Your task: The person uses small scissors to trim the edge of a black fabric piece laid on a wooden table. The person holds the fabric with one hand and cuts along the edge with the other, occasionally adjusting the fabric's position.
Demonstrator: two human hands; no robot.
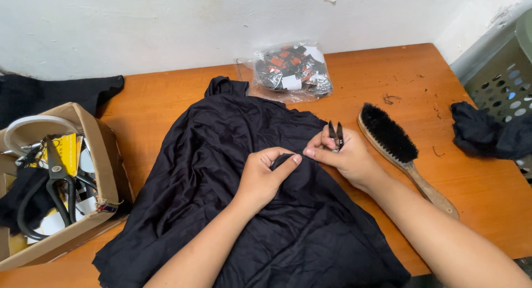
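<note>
A crumpled black garment point(221, 171) lies spread over the middle of an orange wooden table point(482, 183). My left hand point(265, 174) pinches a small fold of the black cloth between thumb and fingers. Right beside it, my right hand point(346, 155) grips small black thread snips point(335, 134), their two tips pointing up and away from me. The fingertips of both hands almost touch over the fold.
A wooden-handled brush with black bristles point(396, 144) lies right of my hands. A clear bag of small tags point(291, 72) sits by the wall. A cardboard box point(97, 155) at left holds large black scissors point(55, 183). Black cloth point(482, 133) and a grey perforated basket point(504, 77) are at right.
</note>
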